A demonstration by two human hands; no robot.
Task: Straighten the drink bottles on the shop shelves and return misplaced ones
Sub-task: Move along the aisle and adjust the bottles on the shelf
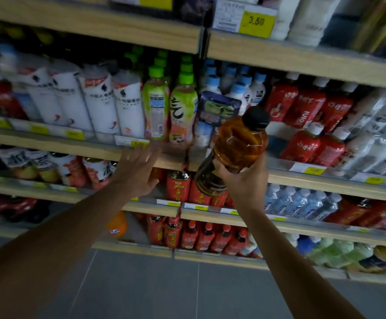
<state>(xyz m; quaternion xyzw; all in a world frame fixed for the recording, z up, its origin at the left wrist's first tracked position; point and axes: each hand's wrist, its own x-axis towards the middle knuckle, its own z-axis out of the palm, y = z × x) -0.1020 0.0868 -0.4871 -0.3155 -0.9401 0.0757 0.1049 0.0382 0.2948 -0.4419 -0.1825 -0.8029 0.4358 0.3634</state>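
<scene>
My right hand (pixel 245 180) grips an amber tea bottle (pixel 238 146) with a black cap and dark label, tilted with its cap up and to the right, in front of the shelves. My left hand (pixel 136 171) is raised with fingers spread and straight, holding nothing, just below the wooden shelf edge (pixel 83 150). Above that edge stand green-capped bottles (pixel 169 104), white-labelled bottles (pixel 109 102) and blue-capped white bottles (pixel 235 88). Red bottles (pixel 307 125) fill the shelf to the right of the tea bottle.
Red cans and bottles (pixel 180 187) stand on the shelf behind my hands. Clear water bottles (pixel 302 203) sit lower right, small red bottles (pixel 210 238) below. Yellow price tags (pixel 256 21) line the shelf fronts. Grey tiled floor (pixel 164 291) lies beneath.
</scene>
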